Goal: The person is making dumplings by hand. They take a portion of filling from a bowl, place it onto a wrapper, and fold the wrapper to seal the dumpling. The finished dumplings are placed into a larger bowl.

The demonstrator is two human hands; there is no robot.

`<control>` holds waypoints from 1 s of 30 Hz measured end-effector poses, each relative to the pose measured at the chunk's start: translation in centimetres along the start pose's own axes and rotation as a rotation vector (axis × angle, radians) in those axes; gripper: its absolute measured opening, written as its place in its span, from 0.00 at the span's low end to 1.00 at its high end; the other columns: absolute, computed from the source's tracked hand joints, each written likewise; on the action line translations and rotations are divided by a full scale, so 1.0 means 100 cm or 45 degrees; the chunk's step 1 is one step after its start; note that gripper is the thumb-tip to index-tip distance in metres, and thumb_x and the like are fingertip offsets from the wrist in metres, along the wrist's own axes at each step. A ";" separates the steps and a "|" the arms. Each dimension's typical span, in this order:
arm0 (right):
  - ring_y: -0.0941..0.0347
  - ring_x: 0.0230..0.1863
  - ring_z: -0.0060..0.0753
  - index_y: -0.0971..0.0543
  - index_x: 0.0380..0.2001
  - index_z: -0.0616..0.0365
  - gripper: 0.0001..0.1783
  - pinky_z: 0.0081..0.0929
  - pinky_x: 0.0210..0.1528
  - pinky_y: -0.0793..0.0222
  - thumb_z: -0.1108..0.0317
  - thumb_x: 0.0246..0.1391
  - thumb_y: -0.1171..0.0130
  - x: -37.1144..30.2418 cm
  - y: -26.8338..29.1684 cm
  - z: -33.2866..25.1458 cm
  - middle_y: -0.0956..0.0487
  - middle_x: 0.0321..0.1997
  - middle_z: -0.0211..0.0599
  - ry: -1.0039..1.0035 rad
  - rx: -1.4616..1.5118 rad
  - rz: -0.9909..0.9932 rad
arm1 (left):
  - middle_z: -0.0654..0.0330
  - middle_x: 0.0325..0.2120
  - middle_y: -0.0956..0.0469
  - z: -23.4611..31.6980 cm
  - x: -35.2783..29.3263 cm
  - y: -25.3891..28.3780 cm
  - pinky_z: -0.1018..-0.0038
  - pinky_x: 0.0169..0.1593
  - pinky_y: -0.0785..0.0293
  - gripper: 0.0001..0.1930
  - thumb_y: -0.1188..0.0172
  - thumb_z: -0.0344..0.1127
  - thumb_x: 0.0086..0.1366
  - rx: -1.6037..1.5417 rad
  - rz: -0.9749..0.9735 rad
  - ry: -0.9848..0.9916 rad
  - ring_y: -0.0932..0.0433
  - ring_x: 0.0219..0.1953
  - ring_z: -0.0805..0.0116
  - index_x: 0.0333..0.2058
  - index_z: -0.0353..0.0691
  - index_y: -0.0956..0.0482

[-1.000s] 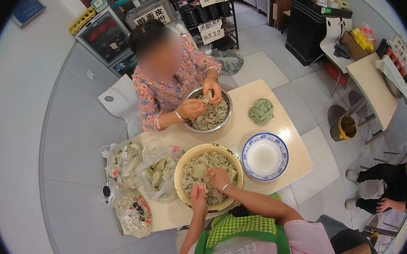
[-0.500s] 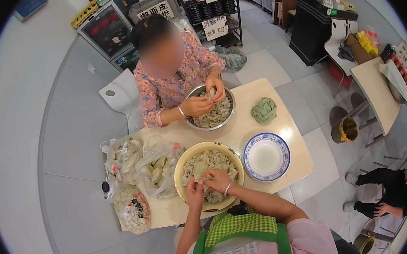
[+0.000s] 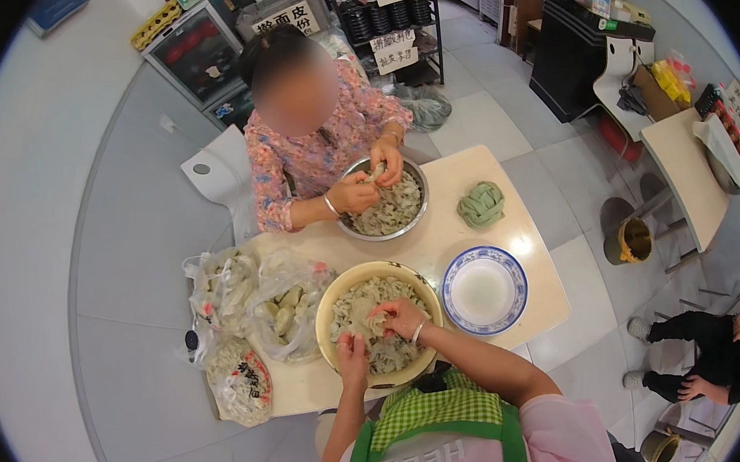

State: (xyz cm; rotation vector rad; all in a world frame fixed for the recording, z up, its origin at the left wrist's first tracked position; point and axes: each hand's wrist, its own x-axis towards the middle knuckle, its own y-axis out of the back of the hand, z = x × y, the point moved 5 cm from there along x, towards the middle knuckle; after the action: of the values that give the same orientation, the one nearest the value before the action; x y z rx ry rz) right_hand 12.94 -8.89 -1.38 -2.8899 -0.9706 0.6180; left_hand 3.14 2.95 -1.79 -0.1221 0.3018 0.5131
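Note:
A cream bowl [image 3: 324,351] heaped with pale grey-green torn pieces [image 3: 394,354] stands before me at the table's near edge. Over the heap my right hand [image 3: 399,317], a band at its wrist, pinches a pale torn piece [image 3: 374,324]. My left hand [image 3: 352,360] is at the bowl's near left side, fingers bent and pressed together; whatever is in them is too small to make out. A gap separates my two hands. To the left, open plastic bags [image 3: 291,312] hold greenish lumps.
Across the table [image 3: 514,214] a co-worker [image 3: 307,149] works with both hands over a steel bowl [image 3: 422,214] of similar pieces. A blue-rimmed white bowl [image 3: 485,289] and a green bundle [image 3: 481,204] lie to the right. A bagged white bundle [image 3: 238,379] sits at the left corner.
My hands have drawn apart from each other. The right one has risen slightly away, with the pale piece showing in its fingers. The co-worker's hands have shifted a little over the steel bowl.

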 end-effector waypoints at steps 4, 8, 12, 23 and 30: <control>0.30 0.19 0.21 0.26 0.26 0.61 0.06 0.18 0.20 0.33 0.73 0.41 0.43 0.003 -0.010 0.019 0.27 0.20 0.32 0.096 -0.061 0.033 | 0.66 0.24 0.33 0.020 0.001 -0.020 0.80 0.28 0.40 0.12 0.50 0.39 0.60 0.145 -0.121 0.028 0.38 0.25 0.80 0.34 0.35 0.33; 0.29 0.21 0.26 0.27 0.22 0.60 0.07 0.22 0.23 0.33 0.70 0.37 0.41 -0.011 -0.015 -0.007 0.26 0.19 0.35 0.182 -0.402 0.161 | 0.62 0.18 0.32 0.011 0.006 -0.010 0.77 0.25 0.40 0.13 0.51 0.40 0.61 0.603 -0.078 -0.097 0.38 0.22 0.78 0.30 0.33 0.32; 0.28 0.23 0.32 0.27 0.21 0.61 0.08 0.26 0.27 0.33 0.69 0.35 0.40 -0.015 -0.016 -0.014 0.26 0.20 0.38 0.396 -0.570 0.290 | 0.61 0.14 0.37 0.017 0.000 -0.015 0.77 0.23 0.44 0.14 0.53 0.40 0.61 0.741 0.029 -0.332 0.40 0.20 0.78 0.25 0.33 0.33; 0.27 0.27 0.31 0.27 0.40 0.56 0.17 0.27 0.31 0.32 0.65 0.44 0.49 -0.007 -0.014 -0.005 0.24 0.28 0.40 0.171 -0.514 -0.203 | 0.69 0.19 0.33 -0.003 -0.002 -0.003 0.80 0.24 0.39 0.09 0.49 0.40 0.60 -0.094 0.027 0.204 0.35 0.22 0.79 0.26 0.43 0.32; 0.29 0.32 0.47 0.26 0.32 0.59 0.14 0.36 0.35 0.33 0.63 0.42 0.48 -0.017 -0.028 -0.004 0.26 0.28 0.48 0.339 -0.965 0.064 | 0.62 0.23 0.28 0.002 -0.004 -0.005 0.78 0.23 0.36 0.18 0.46 0.39 0.58 -0.092 -0.032 0.161 0.32 0.21 0.76 0.40 0.32 0.35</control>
State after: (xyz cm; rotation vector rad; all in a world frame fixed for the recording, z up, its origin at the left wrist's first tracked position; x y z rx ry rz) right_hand 10.19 -7.58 0.06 -3.4918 -1.3113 -0.2039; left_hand 3.08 2.39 -1.42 -0.2287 0.4051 0.4922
